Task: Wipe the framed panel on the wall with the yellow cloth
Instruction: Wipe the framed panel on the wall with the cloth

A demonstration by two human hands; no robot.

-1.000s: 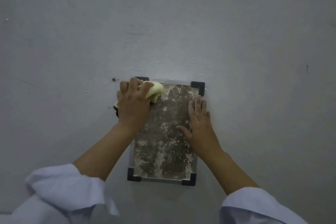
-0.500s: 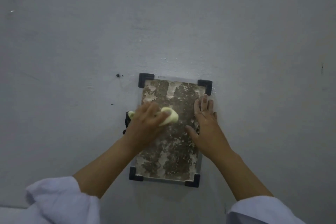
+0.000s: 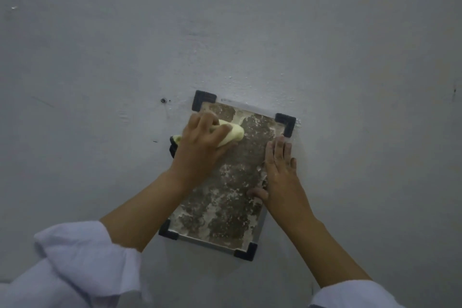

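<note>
From my remote seat I see the framed panel hanging on the grey wall, a little below the centre of my view and tilted so that its top leans toward eleven o'clock. Its face is mottled dark brown with pale flaky patches, and black corner pieces cap all four corners of a thin metal frame. The left hand sits at the panel's ten o'clock area, its fingers curled round the yellow cloth and pressing it to the surface; a bunched end of the cloth pokes out toward three o'clock past the knuckles, and a small tip shows at the nine o'clock side of the hand, near a dark object on the frame's edge that I cannot make out. The right hand lies flat on the panel's three o'clock edge, fingers straight and together pointing to twelve, thumb spread toward nine o'clock onto the mottled face; it grasps nothing. Both forearms are bare, with white sleeves pushed up at seven and five o'clock of my view. A small dark hole marks the wall at nine o'clock of the panel's top left corner.
</note>
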